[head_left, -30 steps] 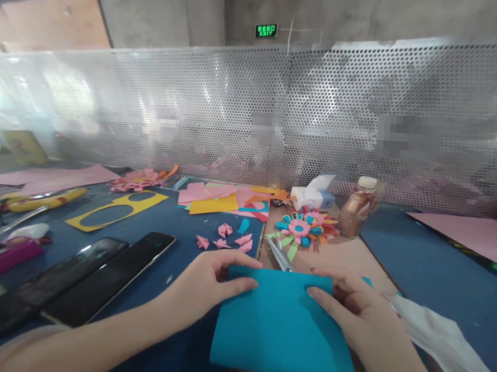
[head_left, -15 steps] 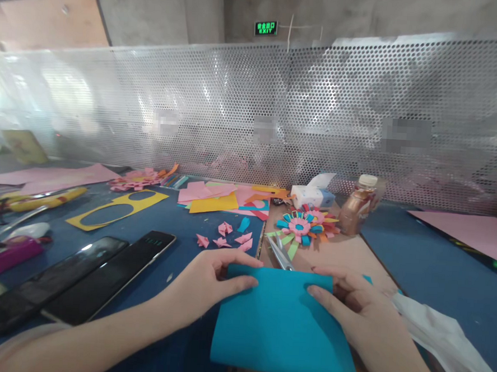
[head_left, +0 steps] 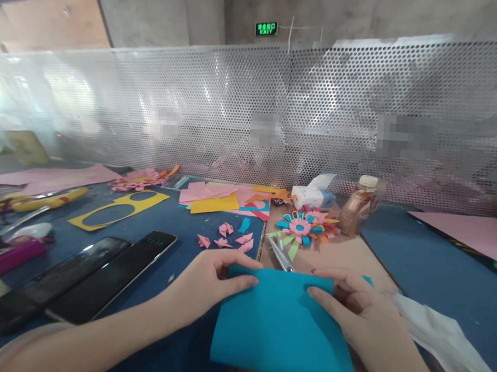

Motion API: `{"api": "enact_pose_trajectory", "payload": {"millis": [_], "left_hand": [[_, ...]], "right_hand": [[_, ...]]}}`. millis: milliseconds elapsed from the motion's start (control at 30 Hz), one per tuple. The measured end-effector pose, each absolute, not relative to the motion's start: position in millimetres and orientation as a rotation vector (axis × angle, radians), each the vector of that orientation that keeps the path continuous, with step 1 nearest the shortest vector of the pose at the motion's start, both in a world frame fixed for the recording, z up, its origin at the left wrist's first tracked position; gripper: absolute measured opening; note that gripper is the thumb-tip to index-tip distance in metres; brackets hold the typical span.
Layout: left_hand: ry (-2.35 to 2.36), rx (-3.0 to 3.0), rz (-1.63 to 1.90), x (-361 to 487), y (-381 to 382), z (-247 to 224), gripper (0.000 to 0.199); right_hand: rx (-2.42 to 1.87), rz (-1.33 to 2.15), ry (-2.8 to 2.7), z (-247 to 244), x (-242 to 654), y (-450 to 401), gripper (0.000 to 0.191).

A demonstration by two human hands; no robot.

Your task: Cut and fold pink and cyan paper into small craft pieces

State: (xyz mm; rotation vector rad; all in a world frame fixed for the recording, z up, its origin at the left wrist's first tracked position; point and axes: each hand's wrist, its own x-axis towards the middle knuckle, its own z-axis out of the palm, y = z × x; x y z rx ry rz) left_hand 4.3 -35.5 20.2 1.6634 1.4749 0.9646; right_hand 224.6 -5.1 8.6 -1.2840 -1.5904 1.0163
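A person at a craft-strewn counter (head_left: 433, 256) grips a blue sheet (head_left: 284, 331) by its upper edge, close in front of the body, its lower part bowing out over the seam between the dark blue surface and a brown board (head_left: 340, 259). The left hand (head_left: 223, 274) pinches the sheet near its upper left corner and the right hand (head_left: 359, 305) does the same near the upper right, thumbs on the near face and fingers largely behind. Work on this piece looks to be at an early stage: no cut, slit or glued part shows on the visible face, though whether the top edge is a finished fold cannot be told. Any cutting appears undone, with scissors (head_left: 285, 259) lying untouched just beyond the sheet, which hides part of them.

Other pieces look further along. A multicoloured paper flower (head_left: 300, 227), its blue and pink loops in place, rests on the board beside a bottle (head_left: 356, 209) and a tissue pack (head_left: 313, 198). Small pink folded pieces (head_left: 223, 243) sit in a loose group beyond the left hand, near one small blue piece (head_left: 244, 225), apparently shaped but not attached to anything. Farther back, a pile of coloured paper (head_left: 214, 203) lies loose, while to the left a yellow sheet (head_left: 76, 221) has had two large rounds cut from it
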Motion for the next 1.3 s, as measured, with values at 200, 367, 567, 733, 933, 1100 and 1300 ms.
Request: {"api": "enact_pose_trajectory", "payload": {"millis": [200,367,567,733,933,1100,1300], "left_hand": [[1.532,1.690,0.938,2,-38,28,0.026],[1.598,1.759,0.780,-13,-54,39,0.023],[1.667,1.908,0.637,-47,-77,33,0.020],[1.752,2.146,0.566,-72,-82,20,0.022],[1.829,2.675,0.412,-78,-81,-1,0.020],[1.627,3.169,0.497,-75,-78,-14,0.017],[1.507,3.321,0.265,-69,-76,-14,0.017]], "right_hand": [[-1.288,1.062,-1.681,11,220,-4,0.024],[-1.349,0.835,-1.993,10,206,-16,0.014],[-1.340,0.607,-2.437,32,168,-35,0.009],[-1.212,0.641,-2.591,32,133,-27,0.012],[-1.110,0.027,-2.904,23,113,-18,0.008],[-0.795,-0.631,-2.636,17,108,-23,0.009],[-0.666,-0.632,-2.738,-13,84,-57,0.010]]}}
